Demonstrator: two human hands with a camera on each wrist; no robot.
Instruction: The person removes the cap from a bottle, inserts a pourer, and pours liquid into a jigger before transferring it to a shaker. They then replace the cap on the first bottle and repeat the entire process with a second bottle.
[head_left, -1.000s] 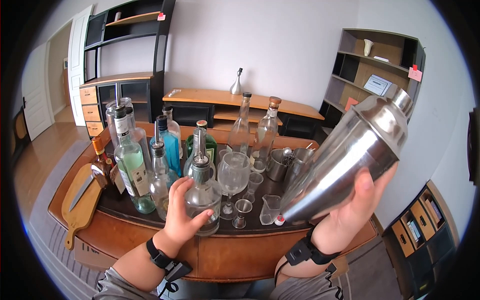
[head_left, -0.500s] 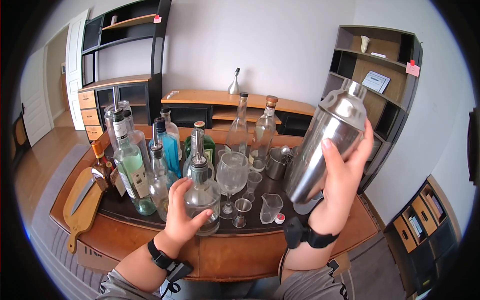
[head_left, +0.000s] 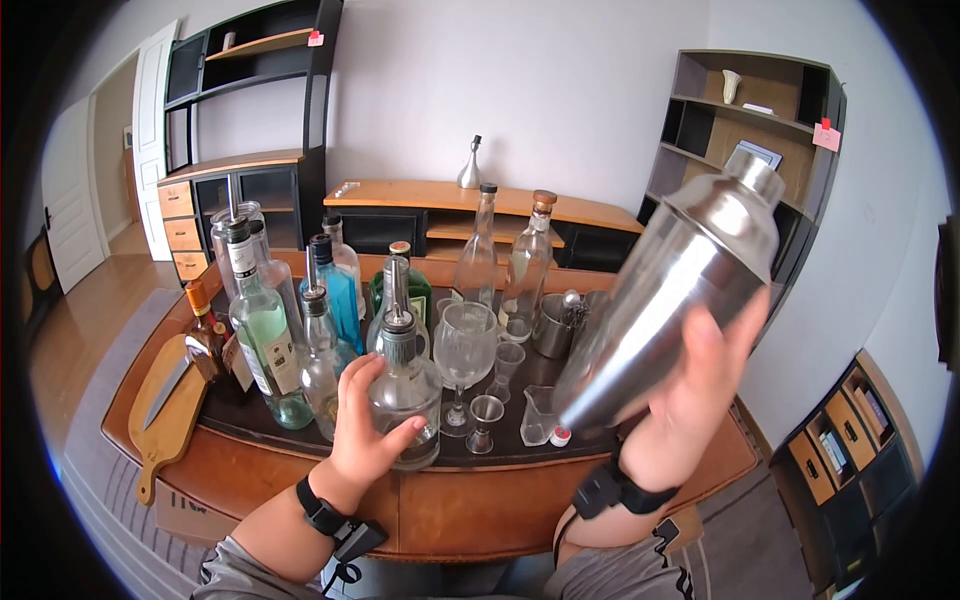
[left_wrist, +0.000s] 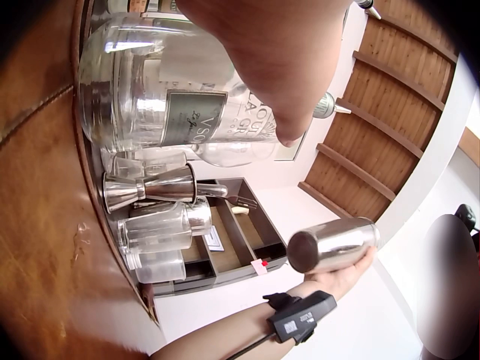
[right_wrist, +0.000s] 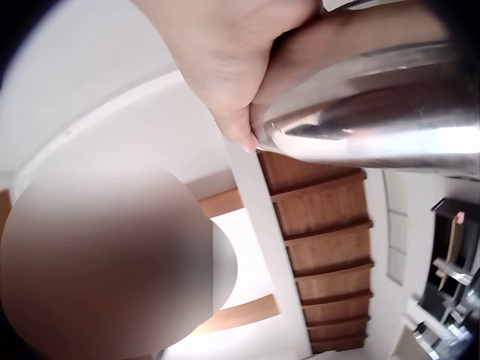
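Observation:
A large steel cocktail shaker (head_left: pixel 675 290) is tilted in my raised right hand (head_left: pixel 700 390), its capped end up and to the right. In the right wrist view the palm and thumb lie against the shaker (right_wrist: pixel 375 112). My left hand (head_left: pixel 362 425) is beside a round clear bottle with a metal pourer (head_left: pixel 405 400), thumb and forefinger spread; the other fingers are mostly hidden. In the left wrist view that hand (left_wrist: pixel 277 52) overlaps the labelled bottle (left_wrist: pixel 150 90); whether it touches the glass I cannot tell.
Several bottles, including a pale green one (head_left: pixel 268 350), crowd the table's left half. A stemmed glass (head_left: pixel 465 345), a steel jigger (head_left: pixel 485 420) and a small clear pitcher (head_left: pixel 537 415) stand near the middle. A knife lies on a wooden board (head_left: pixel 165 430).
The shaker and my right hand swung left and more upright, then back to the right and into a stronger tilt. My left hand has stayed by the round bottle.

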